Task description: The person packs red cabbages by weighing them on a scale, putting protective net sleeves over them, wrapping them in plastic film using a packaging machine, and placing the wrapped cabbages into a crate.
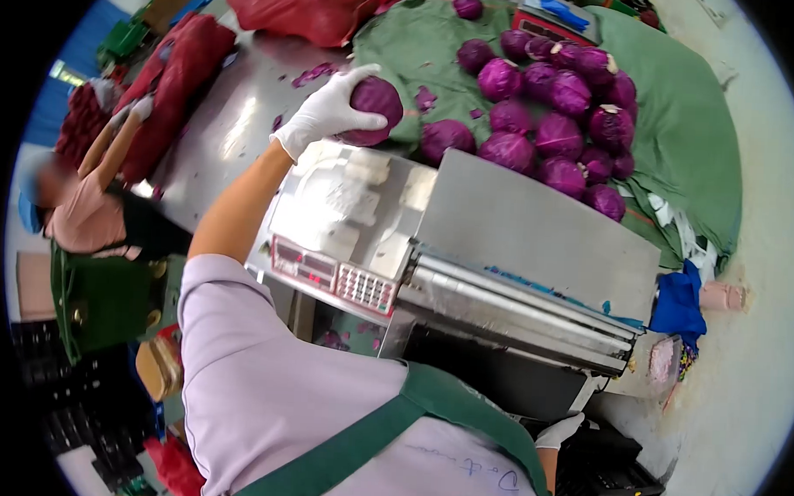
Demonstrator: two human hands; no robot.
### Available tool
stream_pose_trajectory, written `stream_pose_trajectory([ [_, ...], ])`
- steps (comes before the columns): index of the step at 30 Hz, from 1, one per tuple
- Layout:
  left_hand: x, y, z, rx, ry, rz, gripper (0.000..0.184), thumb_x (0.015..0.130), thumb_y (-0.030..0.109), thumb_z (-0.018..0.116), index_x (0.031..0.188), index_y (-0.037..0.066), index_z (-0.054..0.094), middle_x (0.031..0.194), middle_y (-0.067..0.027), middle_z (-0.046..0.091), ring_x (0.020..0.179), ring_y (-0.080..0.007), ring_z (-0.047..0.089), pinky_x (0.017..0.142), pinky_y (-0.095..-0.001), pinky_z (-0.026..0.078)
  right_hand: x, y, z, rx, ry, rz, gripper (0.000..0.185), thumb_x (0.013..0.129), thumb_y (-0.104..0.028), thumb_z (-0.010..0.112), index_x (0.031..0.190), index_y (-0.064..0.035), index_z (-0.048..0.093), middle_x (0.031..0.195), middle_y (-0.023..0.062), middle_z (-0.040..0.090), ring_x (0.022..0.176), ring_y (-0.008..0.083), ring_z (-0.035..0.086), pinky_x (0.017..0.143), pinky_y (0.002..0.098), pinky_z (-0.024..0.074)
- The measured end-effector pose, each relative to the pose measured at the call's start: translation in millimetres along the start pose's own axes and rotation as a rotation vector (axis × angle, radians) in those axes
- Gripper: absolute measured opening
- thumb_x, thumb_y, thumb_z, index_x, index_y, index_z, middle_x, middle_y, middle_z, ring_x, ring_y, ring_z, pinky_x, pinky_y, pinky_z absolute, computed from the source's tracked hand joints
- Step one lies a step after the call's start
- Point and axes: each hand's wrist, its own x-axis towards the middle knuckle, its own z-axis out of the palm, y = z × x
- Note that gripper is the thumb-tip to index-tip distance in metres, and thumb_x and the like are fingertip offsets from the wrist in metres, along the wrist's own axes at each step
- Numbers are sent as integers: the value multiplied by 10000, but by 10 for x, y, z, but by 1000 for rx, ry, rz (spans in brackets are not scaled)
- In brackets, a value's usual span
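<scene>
My left hand [332, 110], in a white glove, is closed round a red cabbage [377, 107], with the thumb on its near side and the fingers over its far side. It is at the far edge of the digital scale [333, 211], whose platform shines with glare. More red cabbages [558, 136] are heaped on the green cloth [673, 109] to the right of it. My right hand [561, 430], also gloved in white, is low at the right, beside the wrapping machine [528, 244] and above a black crate [612, 474]. Its fingers are too hidden to read.
A co-worker [92, 202] at the left reaches with gloved hands to a red mesh sack [171, 91]. Another red sack [305, 9] lies at the back of the metal table [236, 111]. A second scale [553, 22] stands behind the cabbages. A blue cloth [679, 302] hangs right of the machine.
</scene>
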Motion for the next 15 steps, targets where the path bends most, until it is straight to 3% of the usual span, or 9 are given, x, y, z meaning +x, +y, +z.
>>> stream_pose_trajectory([
  [2, -208, 167, -22, 74, -83, -18, 860, 582, 322, 811, 1353, 148, 473, 1262, -189, 521, 1136, -354, 533, 971, -405, 453, 88, -78, -86, -122, 21, 63, 376, 957, -285, 377, 1124, -11, 572, 1140, 88, 593, 1018, 227, 564, 910, 343, 459],
  [3, -464, 214, -13, 149, -119, -43, 868, 572, 332, 810, 1354, 165, 471, 1252, -194, 521, 1119, -361, 538, 943, -413, 466, 229, -216, -130, -475, 3, -106, 326, 958, -207, 395, 1105, 30, 564, 1099, 109, 602, 996, 228, 568, 903, 337, 453],
  [4, -485, 238, 66, 215, -166, -33, 877, 561, 341, 808, 1354, 182, 469, 1241, -198, 521, 1102, -368, 543, 916, -420, 479, 206, -339, -79, -478, 5, -104, 326, 958, -207, 395, 1105, 30, 564, 1099, 109, 602, 996, 228, 568, 903, 337, 453],
  [6, -674, 308, 212, 319, -220, 8, 914, 538, 347, 814, 1365, 196, 455, 1185, -193, 537, 1082, -394, 542, 869, -439, 495, 192, -608, -23, -596, -38, -542, 287, 952, -140, 413, 1106, 54, 558, 1050, 128, 600, 980, 233, 563, 903, 334, 442],
  [8, -746, 422, 286, 305, -263, -46, 912, 542, 337, 816, 1367, 201, 451, 1211, -202, 514, 1068, -404, 552, 886, -436, 496, 303, -780, -63, -598, -43, -605, 277, 953, -138, 447, 1113, 61, 554, 1071, 149, 587, 1011, 248, 548, 930, 336, 420],
  [9, -797, 501, 277, 318, -250, -40, 912, 542, 337, 816, 1367, 201, 451, 1211, -202, 514, 1068, -404, 552, 886, -436, 496, 390, -1077, -42, -668, -14, -686, 277, 957, -144, 472, 1117, 66, 556, 1094, 163, 579, 1046, 260, 535, 955, 343, 404],
  [11, -931, 370, 466, 318, 93, 162, 901, 560, 329, 813, 1366, 164, 446, 1298, -223, 463, 1043, -421, 564, 907, -438, 486, 365, -1288, 60, -647, -86, -830, 251, 962, -108, 469, 1122, 64, 556, 1102, 169, 582, 1066, 272, 532, 988, 350, 388],
  [12, -1046, 552, 313, 187, 139, 5, 902, 581, 325, 808, 1374, 127, 427, 1395, -244, 372, 1038, -433, 572, 931, -437, 470, 331, -1566, 62, -634, -137, -948, 237, 961, -86, 463, 1122, 60, 557, 1096, 165, 583, 1060, 274, 535, 994, 357, 387],
  [15, -1037, 554, 425, -7, 161, -1, 830, 641, 238, 808, 1353, 34, 434, 1196, -238, 572, 1116, -393, 555, 948, -429, 456, 112, -2019, 126, -508, -245, -1117, 202, 938, -28, 469, 1102, 36, 570, 1134, 157, 587, 1102, 275, 545, 1014, 373, 394],
])
